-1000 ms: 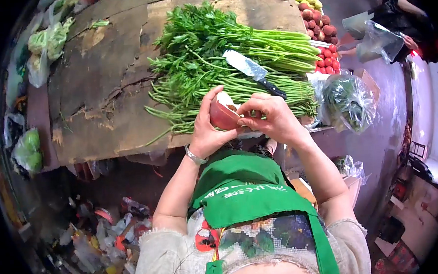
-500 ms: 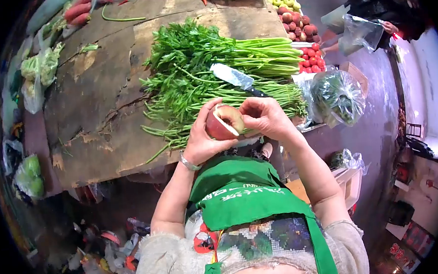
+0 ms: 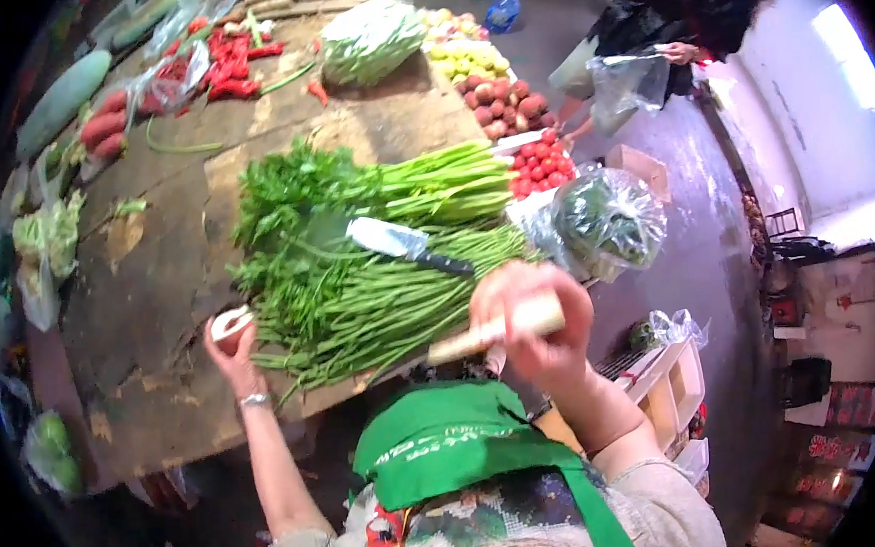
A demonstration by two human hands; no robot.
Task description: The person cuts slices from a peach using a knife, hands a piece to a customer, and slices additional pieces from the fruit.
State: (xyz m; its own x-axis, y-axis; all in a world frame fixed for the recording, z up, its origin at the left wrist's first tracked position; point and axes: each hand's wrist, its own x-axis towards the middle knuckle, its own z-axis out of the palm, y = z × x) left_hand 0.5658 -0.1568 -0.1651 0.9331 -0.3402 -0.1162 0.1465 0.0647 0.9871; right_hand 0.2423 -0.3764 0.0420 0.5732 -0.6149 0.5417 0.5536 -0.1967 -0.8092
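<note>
My left hand (image 3: 234, 358) is out to the left by the table's front edge, closed around a cut peach (image 3: 230, 324) with pale flesh showing. In front of my chest, my right hand (image 3: 541, 332) is smeared by motion. Its fingers are closed on a pale long thing (image 3: 467, 342) that points left; its kind is too blurred to tell. Beyond that hand a knife (image 3: 387, 238) with a black handle lies across bundles of thin green stems (image 3: 389, 292). Leafy celery (image 3: 432, 186) lies just behind the knife.
The wooden table (image 3: 132, 352) also bears red peppers (image 3: 235, 70) and a cabbage (image 3: 373, 42). Along its right side are tomatoes (image 3: 541, 165), peaches (image 3: 502, 104) and bagged greens (image 3: 609, 218). Another person (image 3: 687, 18) stands at the upper right with a plastic bag (image 3: 629, 83).
My hands have parted. The left went left with the peach; the right rose toward the camera with the pale long thing. The view has shifted, showing more of the table's far end.
</note>
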